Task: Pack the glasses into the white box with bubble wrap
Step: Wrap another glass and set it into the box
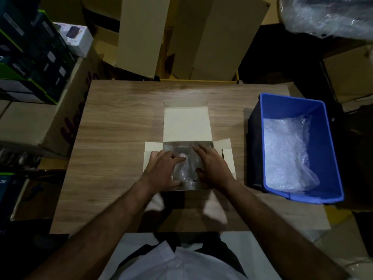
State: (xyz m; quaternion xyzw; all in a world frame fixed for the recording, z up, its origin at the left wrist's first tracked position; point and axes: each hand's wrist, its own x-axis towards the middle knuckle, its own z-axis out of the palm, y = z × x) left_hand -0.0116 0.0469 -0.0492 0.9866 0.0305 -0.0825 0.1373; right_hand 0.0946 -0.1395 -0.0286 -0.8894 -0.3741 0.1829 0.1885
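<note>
A white box (185,124) lies open on the wooden table (113,126), lid flap folded away from me and side flaps spread. Inside it sits a bundle of bubble wrap (184,170); whatever it holds is too dim and blurred to make out. My left hand (163,170) lies flat on the left half of the bundle, fingers spread and pressing down. My right hand (214,166) presses the right half the same way. Both hands cover most of the box's inside.
A blue plastic bin (327,142) holding loose bubble wrap (286,152) stands at the table's right edge. Cardboard cartons (201,37) rise behind the table. Stacked dark product boxes (34,57) stand at the left. A roll of bubble wrap (331,15) fills the top right.
</note>
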